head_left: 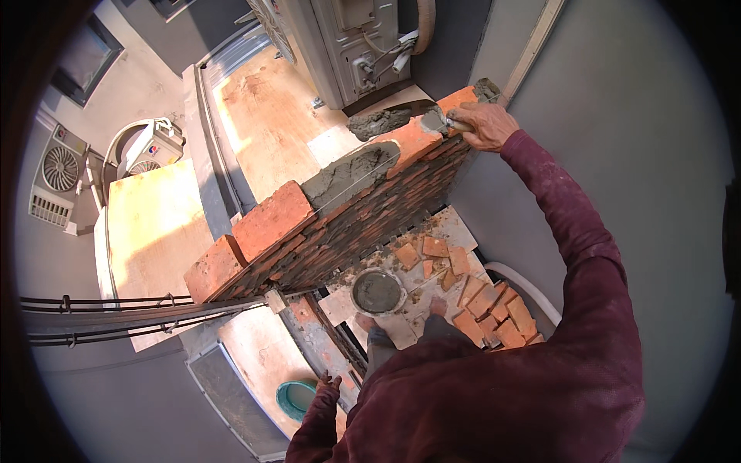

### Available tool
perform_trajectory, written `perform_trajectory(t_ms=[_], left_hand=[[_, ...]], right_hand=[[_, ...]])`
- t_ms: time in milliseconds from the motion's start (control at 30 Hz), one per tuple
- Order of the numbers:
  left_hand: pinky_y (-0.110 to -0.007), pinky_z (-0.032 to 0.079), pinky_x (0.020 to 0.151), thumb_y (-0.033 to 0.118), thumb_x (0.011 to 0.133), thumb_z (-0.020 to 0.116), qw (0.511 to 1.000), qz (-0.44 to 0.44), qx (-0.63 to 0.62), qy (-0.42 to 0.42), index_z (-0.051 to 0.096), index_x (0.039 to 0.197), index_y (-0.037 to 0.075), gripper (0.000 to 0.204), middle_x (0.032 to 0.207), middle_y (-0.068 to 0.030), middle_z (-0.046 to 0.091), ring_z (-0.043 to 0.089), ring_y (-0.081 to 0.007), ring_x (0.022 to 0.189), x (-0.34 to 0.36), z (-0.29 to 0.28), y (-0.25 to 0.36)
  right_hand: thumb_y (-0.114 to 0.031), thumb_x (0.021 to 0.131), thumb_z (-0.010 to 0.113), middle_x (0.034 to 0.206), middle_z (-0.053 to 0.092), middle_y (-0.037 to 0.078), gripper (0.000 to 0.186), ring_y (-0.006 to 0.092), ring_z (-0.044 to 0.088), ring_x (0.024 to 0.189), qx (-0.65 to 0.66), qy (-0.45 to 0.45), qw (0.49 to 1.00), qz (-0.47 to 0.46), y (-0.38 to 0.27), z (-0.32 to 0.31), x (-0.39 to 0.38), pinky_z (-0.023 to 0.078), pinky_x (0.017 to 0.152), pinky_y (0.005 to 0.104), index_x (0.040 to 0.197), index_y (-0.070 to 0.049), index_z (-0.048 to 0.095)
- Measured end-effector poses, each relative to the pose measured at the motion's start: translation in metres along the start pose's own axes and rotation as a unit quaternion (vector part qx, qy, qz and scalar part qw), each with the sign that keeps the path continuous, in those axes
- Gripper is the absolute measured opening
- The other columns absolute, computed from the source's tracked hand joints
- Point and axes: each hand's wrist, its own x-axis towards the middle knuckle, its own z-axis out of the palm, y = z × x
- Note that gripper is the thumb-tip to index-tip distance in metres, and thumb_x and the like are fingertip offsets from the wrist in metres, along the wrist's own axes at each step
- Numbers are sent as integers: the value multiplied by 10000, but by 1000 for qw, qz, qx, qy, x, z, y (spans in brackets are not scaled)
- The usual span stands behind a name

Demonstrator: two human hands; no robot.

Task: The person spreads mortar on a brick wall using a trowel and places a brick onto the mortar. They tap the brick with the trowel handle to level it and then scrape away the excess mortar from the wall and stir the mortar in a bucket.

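Observation:
At the far end of a brick wall (370,224), my right hand (488,126) is closed round the handle of a trowel (434,122). The trowel's grey blade rests on the wall's top course, close to an orange brick (457,99). Wet mortar (351,177) lies on the middle of the top, and a thin white string runs along the edge. Nearer me, a laid brick (272,220) sits on the wall. Low on the left, my left hand (329,383) hangs with fingers apart, holding nothing visible, beside a teal bucket (296,399).
A mortar bucket (378,292) stands by my feet. Loose bricks (498,312) are piled on the floor to its right. Beyond the wall stands a large air-conditioner unit (359,54). Black cables (116,309) reach the wall's left end. A grey wall (656,170) rises at the right.

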Motion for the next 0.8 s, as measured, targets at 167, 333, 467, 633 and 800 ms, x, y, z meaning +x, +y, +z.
perform_trajectory(t_ms=[167, 333, 467, 633, 800], left_hand=[[-393, 514, 906, 319, 841, 770, 998, -10, -52, 33, 467, 1401, -20, 722, 1192, -212, 646, 640, -293, 1072, -26, 53, -24], [-382, 529, 846, 261, 871, 743, 989, -12, -150, 13, 523, 1351, -6, 592, 1096, -168, 678, 654, -250, 992, -10, 80, -41], [-380, 540, 799, 215, 895, 718, 938, -6, -337, -85, 557, 1316, 11, 495, 1033, -140, 692, 658, -229, 936, 33, 66, -36], [-244, 486, 653, 233, 918, 684, 939, 114, -322, -30, 627, 1209, -17, 387, 815, 6, 649, 578, -87, 697, 72, 27, -9], [-269, 520, 699, 220, 902, 688, 963, -17, -239, -126, 625, 1211, -36, 406, 886, -61, 699, 623, -134, 737, 73, 43, 55]], right_hand=[[-135, 827, 609, 970, 589, 83, 336, 299, 643, 903, -102, 77, 992, 3, 20, 68, -29, 547, 739, 441, 1158, -186, 574], [-301, 942, 549, 881, 633, 131, 294, 335, 645, 807, 1, -55, 991, 125, -13, -12, -14, 537, 699, 433, 1142, -88, 579], [-360, 996, 489, 679, 542, 94, 365, 237, 574, 569, 140, -198, 957, 158, -38, -81, 6, 490, 559, 370, 1048, -14, 591], [-337, 1018, 464, 612, 485, 78, 360, 177, 525, 492, 218, -342, 892, 201, -87, -118, -37, 469, 501, 343, 1032, 3, 583], [-345, 1004, 446, 873, 639, 267, 390, 447, 623, 853, 171, -182, 923, 294, -114, 24, -121, 472, 783, 493, 1134, 6, 551]])
